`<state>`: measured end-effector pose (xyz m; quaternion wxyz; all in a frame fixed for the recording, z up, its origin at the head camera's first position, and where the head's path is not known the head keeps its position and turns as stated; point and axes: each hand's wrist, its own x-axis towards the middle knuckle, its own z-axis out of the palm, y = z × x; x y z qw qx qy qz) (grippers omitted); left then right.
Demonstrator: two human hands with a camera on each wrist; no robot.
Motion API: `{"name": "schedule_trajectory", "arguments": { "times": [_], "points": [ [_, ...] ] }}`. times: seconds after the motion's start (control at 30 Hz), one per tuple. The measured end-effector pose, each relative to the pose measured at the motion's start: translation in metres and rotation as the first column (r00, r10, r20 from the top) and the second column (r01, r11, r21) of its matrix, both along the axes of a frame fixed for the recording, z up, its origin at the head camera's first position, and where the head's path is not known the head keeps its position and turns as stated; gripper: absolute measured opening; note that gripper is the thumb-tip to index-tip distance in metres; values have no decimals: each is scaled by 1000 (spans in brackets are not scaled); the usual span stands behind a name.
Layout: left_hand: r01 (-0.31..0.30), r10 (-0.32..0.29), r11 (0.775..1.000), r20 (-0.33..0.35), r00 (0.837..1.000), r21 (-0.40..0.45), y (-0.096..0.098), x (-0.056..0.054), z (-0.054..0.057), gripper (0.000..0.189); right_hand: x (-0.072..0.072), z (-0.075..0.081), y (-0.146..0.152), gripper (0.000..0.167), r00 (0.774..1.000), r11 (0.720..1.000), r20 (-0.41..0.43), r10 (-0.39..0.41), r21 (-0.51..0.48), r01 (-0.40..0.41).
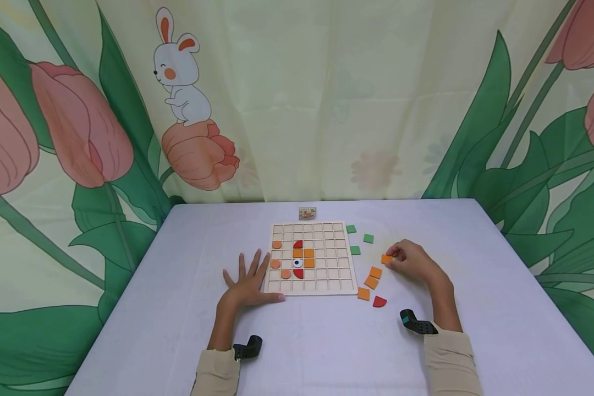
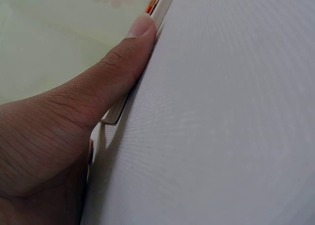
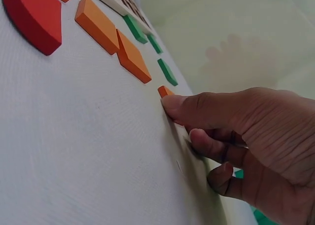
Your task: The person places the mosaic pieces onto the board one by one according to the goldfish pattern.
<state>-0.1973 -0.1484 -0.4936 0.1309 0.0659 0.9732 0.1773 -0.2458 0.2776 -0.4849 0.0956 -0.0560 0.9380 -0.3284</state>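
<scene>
A pale wooden grid board (image 1: 329,258) lies on the table. My left hand (image 1: 246,287) rests at its near left corner, fingers spread and straight; in the left wrist view the thumb (image 2: 113,67) lies along the board's edge. To the right of the board, my right hand (image 1: 414,260) pinches an orange square tile (image 1: 386,259) between thumb and fingers, at the tabletop. On the board sit orange squares (image 1: 309,253), red quarter-round pieces (image 1: 298,244), peach round pieces (image 1: 275,264) and a white piece with a black dot (image 1: 297,263).
Loose orange squares (image 1: 372,282) and a red quarter-round piece (image 1: 379,302) lie between the board and my right hand. Green tiles (image 1: 368,238) lie farther back. A small picture card (image 1: 307,213) stands behind the board, before a printed curtain (image 1: 297,110).
</scene>
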Motion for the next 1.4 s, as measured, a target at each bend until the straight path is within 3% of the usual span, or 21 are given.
{"name": "schedule_trajectory", "arguments": {
  "times": [0.37,0.7,1.17,1.4],
  "points": [
    [-2,2,1000,1,1000,14,0,2,0,117,0,-3,-2,26,1000,1000,-5,-9,-21,9],
    [3,-3,1000,1,1000,3,0,3,6,118,-1,5,-19,27,999,1000,-43,14,-17,-15],
    [6,-6,1000,4,1000,6,0,1,2,118,-6,4,-54,28,994,993,-20,107,-44,-108],
    [2,-2,1000,4,1000,2,0,2,4,118,-4,7,-72,29,984,983,-47,175,-45,-177]
  ]
}}
